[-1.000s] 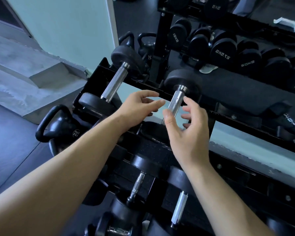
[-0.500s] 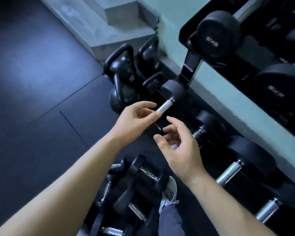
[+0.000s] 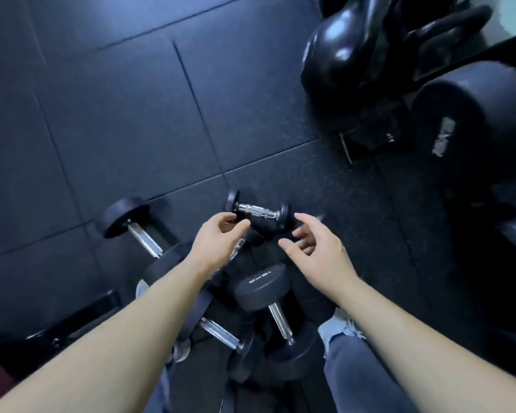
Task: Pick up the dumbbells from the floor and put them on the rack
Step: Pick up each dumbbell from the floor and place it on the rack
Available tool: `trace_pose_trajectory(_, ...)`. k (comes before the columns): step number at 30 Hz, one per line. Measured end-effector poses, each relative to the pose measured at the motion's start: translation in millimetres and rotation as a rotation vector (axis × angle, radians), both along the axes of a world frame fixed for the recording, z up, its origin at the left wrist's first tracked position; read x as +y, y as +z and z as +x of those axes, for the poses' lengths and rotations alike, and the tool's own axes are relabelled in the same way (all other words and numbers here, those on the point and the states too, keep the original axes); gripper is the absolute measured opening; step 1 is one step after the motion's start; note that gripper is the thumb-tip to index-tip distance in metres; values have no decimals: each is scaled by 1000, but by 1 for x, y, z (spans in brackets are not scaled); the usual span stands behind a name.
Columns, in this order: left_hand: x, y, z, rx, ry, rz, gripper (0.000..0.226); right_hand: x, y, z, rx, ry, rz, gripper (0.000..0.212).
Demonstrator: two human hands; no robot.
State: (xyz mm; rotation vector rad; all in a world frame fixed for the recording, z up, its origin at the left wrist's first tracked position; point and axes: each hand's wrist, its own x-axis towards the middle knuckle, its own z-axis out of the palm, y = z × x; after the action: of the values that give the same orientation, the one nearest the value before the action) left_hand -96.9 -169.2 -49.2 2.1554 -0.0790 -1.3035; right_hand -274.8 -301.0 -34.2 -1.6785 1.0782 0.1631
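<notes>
Several black dumbbells with chrome handles lie in a heap on the dark rubber floor. A small dumbbell point(image 3: 258, 210) lies farthest out, just beyond my fingertips. A bigger dumbbell point(image 3: 140, 236) lies to the left, and another dumbbell point(image 3: 273, 305) stands tilted between my forearms. My left hand point(image 3: 218, 241) hovers over the heap with fingers loosely curled, holding nothing. My right hand point(image 3: 316, 248) hovers to the right of the small dumbbell, fingers relaxed and empty. Only the end of a large racked dumbbell point(image 3: 465, 126) shows at the right edge.
Black kettlebells point(image 3: 349, 52) stand on the floor at the upper right beside the rack. My legs in grey trousers point(image 3: 358, 374) and a light shoe point(image 3: 340, 326) are next to the heap. Dark floor tiles point(image 3: 116, 114) spread to the left.
My view has swung down from the rack to the floor. Both empty hands have come away from the racked dumbbell and now hang over the heap of dumbbells.
</notes>
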Motion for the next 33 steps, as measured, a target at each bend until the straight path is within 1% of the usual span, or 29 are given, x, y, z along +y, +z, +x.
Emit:
trace_pose_trajectory(3, 18, -72, 5, 26, 103, 38, 49, -2, -72, 35, 30, 135, -25, 62)
trace_pose_trajectory(6, 16, -135, 3, 106, 280, 0, 60, -11, -139, 69, 59, 312, -82, 68)
trace_pose_trajectory(8, 8, -167, -1, 153, 407, -30, 66, -21, -178, 86, 63, 414, -88, 74)
trace_pose_trajectory(10, -2, -190, -2, 146, 529, -21, 74, -32, -209, 99, 82, 539, -82, 79)
trace_pose_trajectory(11, -5, -200, -1, 132, 584, -8, 75, -39, -221, 103, 99, 596, -83, 80)
trace_pose_trajectory(12, -9, -206, 0, 126, 625, -6, 68, -44, -231, 107, 117, 642, -82, 81)
trace_pose_trajectory(14, -12, -219, -3, 139, 701, -28, 41, -54, -244, 111, 144, 721, -74, 83)
trace_pose_trajectory(15, -14, -222, -6, 158, 750, -42, 37, -56, -249, 113, 153, 756, -64, 83)
trace_pose_trajectory(16, -19, -222, -10, 201, 800, -58, 37, -58, -252, 114, 160, 781, -50, 84)
trace_pose_trajectory(18, -33, -220, -16, 346, 942, -86, 39, -61, -258, 117, 171, 806, -14, 84)
trace_pose_trajectory(20, -48, -221, -15, 476, 1072, -112, 34, -64, -260, 119, 184, 823, 8, 84)
trace_pose_trajectory(22, -60, -225, -10, 505, 1112, -134, 41, -69, -262, 121, 204, 853, 9, 83)
trace_pose_trajectory(24, -65, -235, -9, 472, 1109, -152, 51, -73, -263, 120, 201, 862, 8, 80)
trace_pose_trajectory(26, -67, -251, -11, 428, 1093, -160, 56, -74, -266, 118, 180, 854, -8, 76)
trace_pose_trajectory(29, -70, -266, -16, 394, 1068, -174, 71, -77, -272, 119, 157, 857, -82, 65)
trace_pose_trajectory(33, -73, -279, -17, 362, 1065, -193, 58, -79, -274, 122, 162, 862, -99, 55)
